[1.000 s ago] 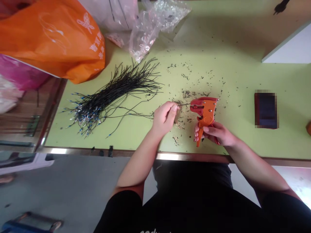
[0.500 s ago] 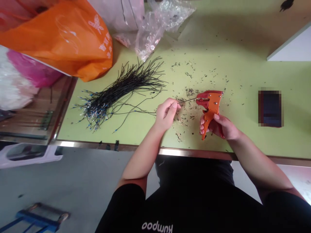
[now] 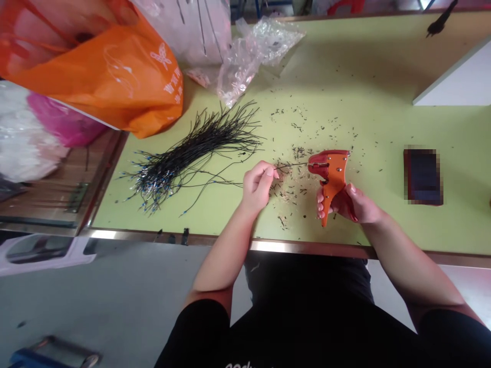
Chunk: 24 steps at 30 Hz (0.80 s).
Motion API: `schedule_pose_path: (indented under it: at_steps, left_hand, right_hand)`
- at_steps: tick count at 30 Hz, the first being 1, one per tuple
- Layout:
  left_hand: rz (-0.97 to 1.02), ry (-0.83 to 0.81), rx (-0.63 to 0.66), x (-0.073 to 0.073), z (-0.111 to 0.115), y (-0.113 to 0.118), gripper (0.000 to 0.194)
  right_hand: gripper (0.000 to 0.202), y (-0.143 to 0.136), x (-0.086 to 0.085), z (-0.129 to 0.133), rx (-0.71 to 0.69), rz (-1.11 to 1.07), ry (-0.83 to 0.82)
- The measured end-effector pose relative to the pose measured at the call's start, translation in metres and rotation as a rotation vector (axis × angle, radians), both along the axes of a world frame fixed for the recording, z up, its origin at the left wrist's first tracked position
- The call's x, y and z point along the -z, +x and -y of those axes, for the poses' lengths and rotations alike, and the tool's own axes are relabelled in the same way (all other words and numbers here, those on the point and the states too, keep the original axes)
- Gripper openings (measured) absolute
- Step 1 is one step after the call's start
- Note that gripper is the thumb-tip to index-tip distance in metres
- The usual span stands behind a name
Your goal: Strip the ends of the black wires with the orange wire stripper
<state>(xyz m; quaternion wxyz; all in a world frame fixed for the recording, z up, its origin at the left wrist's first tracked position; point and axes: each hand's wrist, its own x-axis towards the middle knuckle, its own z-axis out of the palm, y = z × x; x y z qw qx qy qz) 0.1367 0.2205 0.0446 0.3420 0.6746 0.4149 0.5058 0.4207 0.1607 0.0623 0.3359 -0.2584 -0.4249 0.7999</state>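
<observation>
Between the pinched fingers of my left hand [image 3: 260,185] is a thin black wire [image 3: 292,165], whose far end reaches into the red jaws of an orange wire stripper [image 3: 336,172]. My right hand [image 3: 355,203] is wrapped round the stripper's handles. To the left lies a large bundle of black wires [image 3: 199,144] with blue and silvery ends at its lower left. A few loose wires trail from the bundle toward my left hand. Small black offcuts [image 3: 297,152] are scattered around and beyond the stripper.
An orange bag [image 3: 146,76] and clear plastic bags [image 3: 245,61] stand at the back left of the green table [image 3: 368,66]. A blurred dark rectangular object [image 3: 423,177] lies on the right. A white panel [image 3: 456,76] juts in at the back right.
The camera view has shifted slightly, showing more beyond the table's back edge. The stripper's handles look a little farther apart, and the wire between my hands lies more level.
</observation>
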Motion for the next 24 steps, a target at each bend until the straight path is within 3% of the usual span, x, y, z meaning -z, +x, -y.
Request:
schedule_pose_path:
  at_steps: [8,19,24]
  left_hand:
    - [0.006,-0.015,0.041,-0.0052,0.0031,0.0036,0.059]
    - [0.105,-0.028,0.093,-0.0037,0.0024,0.0025,0.053]
    - [0.087,-0.007,0.105,-0.0073,0.0035,0.0045,0.052]
  right_hand:
    - [0.086,0.0027,0.0019,-0.0022,-0.063,-0.029,0.048]
    - [0.075,-0.0056,0.0018,0.0004,-0.062,-0.048,0.018]
    - [0.081,-0.0022,0.0028,-0.0008,-0.059,-0.041,0.026]
